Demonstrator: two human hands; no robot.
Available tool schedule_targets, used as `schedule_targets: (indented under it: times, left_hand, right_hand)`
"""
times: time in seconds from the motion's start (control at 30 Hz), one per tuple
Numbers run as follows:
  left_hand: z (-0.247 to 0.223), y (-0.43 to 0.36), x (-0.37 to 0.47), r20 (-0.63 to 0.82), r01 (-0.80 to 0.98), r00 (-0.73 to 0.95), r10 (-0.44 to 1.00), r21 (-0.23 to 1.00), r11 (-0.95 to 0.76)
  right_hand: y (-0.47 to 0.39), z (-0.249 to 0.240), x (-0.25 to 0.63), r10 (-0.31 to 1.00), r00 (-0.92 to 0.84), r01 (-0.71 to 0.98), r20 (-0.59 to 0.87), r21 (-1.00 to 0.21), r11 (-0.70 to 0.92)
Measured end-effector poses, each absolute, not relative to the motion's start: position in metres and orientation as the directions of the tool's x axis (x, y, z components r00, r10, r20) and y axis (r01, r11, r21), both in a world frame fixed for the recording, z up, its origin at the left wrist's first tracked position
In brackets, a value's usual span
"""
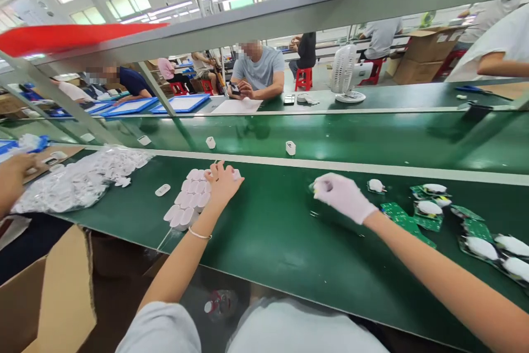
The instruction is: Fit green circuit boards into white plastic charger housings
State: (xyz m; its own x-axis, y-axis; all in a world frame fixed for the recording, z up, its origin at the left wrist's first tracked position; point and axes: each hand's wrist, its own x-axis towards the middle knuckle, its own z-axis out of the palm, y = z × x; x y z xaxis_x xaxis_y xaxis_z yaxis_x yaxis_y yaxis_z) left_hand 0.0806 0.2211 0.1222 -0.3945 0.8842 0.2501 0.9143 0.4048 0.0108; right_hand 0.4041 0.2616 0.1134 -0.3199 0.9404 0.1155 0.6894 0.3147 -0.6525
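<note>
Your right glove (342, 196) is pinkish white above a green counter (281, 232); the housings (188, 199) are plain pale pink, the boards (403, 220) green with white domes (481, 247), the banner (74, 36) solid red, the carton (61, 287) tan, your sleeve (161, 328) pale grey-blue.

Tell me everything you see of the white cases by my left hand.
The white cases are small, smooth and rounded, apparently plastic, with a faint pink cast. They sit closely packed in slanting rows on the green bench. The left hand covers their far right end, fingers seemingly touching; whether it has a grip on one is unclear.
</note>
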Motion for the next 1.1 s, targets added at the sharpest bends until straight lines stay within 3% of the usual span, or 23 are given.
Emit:
schedule_targets:
  times: [0.07,0.13,0.3,0.43,0.57,0.67,0.8,0.9,1.0,1.1]
  left_hand:
    - [0.116,0.218,0.085,0.298,0.933,-0.336,0.893,-0.026,0.359]
    - [0.112,0.218,0.097,0.3,0.951,-0.298,0.906,0.012,0.309]
    - [0.107,0.223,0.16,0.066,0.935,-0.066,0.996,0.354,0.038]
    - [0.093,0.224,0.208,0.057,0.879,0.028,0.998,0.474,-0.052]
    - [0.072,0.225,0.217,0.095,0.709,-0.037,0.995,0.704,-0.041]
    - [0.063,0.229,0.209,0.034,0.551,-0.014,0.999,0.834,-0.02]
    - [0.063,0.227,0.203,0.071,0.515,0.117,0.991,0.849,-0.121]
    - [0.064,0.222,0.204,0.132,0.504,0.284,0.95,0.822,-0.265]
    - [0.061,0.219,0.204,0.187,0.453,0.381,0.906,0.816,-0.359]
    - [0.058,0.22,0.203,0.263,0.409,0.432,0.863,0.795,-0.447]
  right_hand:
    - [0.219,0.101,0.399,0.881,-0.464,0.605,0.088,-0.695,0.388]
    - [0.19,0.086,0.397,0.875,-0.474,0.609,0.097,-0.682,0.405]
    - [0.186,0.062,0.404,0.848,-0.489,0.641,0.205,-0.575,0.509]
    - [0.207,0.064,0.414,0.868,-0.471,0.681,0.155,-0.562,0.47]
    - [0.213,0.069,0.42,0.924,-0.362,0.694,0.127,-0.624,0.358]
    - [0.212,0.069,0.423,0.955,-0.256,0.579,0.153,-0.767,0.278]
    - [0.211,0.066,0.422,0.969,-0.132,0.282,0.209,-0.929,0.239]
    - [0.208,0.062,0.419,0.934,-0.124,0.129,0.334,-0.928,0.349]
    - [0.203,0.06,0.415,0.857,-0.201,0.173,0.474,-0.844,0.507]
    - [0.2,0.058,0.411,0.817,-0.245,0.26,0.522,-0.776,0.574]
